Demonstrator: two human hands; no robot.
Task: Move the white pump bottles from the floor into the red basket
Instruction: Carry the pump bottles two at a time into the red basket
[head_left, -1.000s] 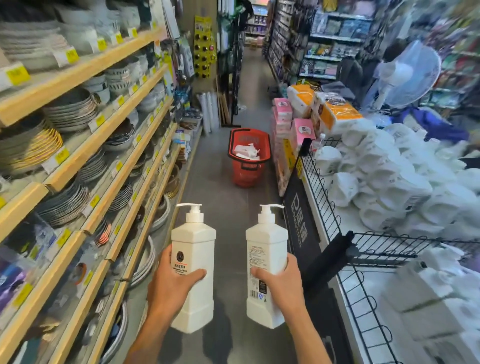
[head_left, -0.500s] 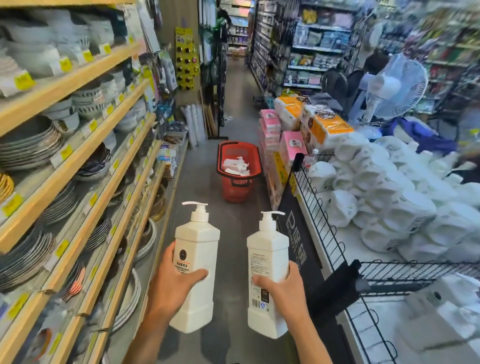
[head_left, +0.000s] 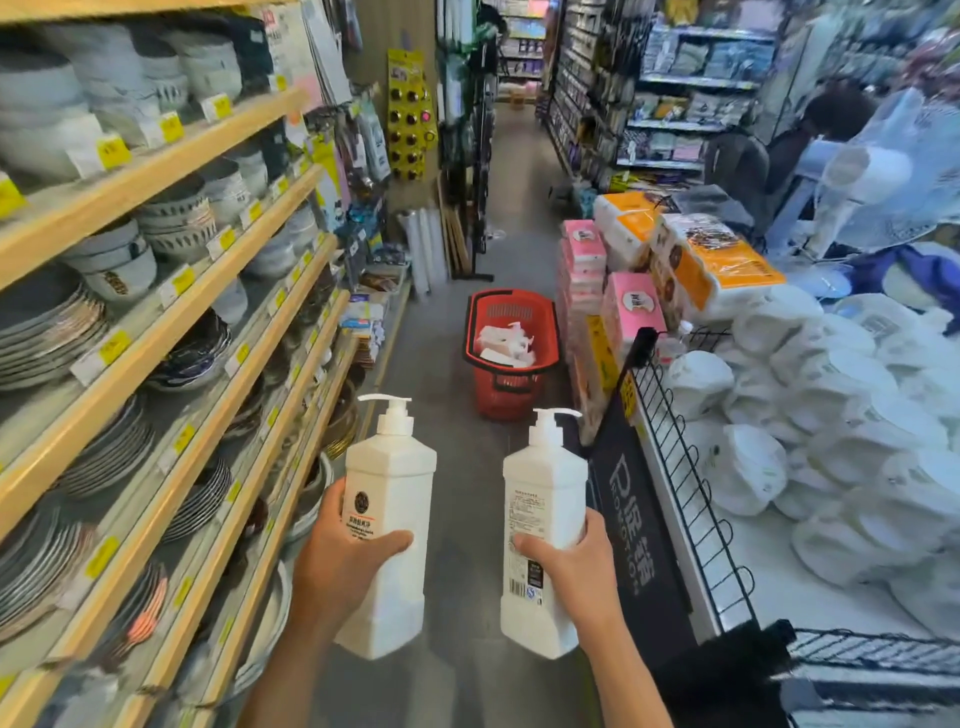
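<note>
Two white pump bottles are held upright in front of me in a shop aisle. My left hand (head_left: 340, 564) grips the left pump bottle (head_left: 389, 493) around its lower half. My right hand (head_left: 576, 564) grips the right pump bottle (head_left: 543, 499) the same way. Further down the aisle, the red basket (head_left: 511, 392) stands on the grey floor, with several white pump bottles (head_left: 506, 343) lying inside it. Both hands are well short of the basket.
Wooden shelves (head_left: 171, 332) of bowls and plates line the left side. On the right, a black wire bin (head_left: 691, 499) holds white bagged goods, with stacked pink and orange tissue packs (head_left: 623, 291) beyond it. A person (head_left: 810, 140) and a fan (head_left: 883, 171) are at the far right.
The basket has drawn nearer and sits lower in view as I walk down the aisle. Both bottles stay upright in my hands, in the same grip.
</note>
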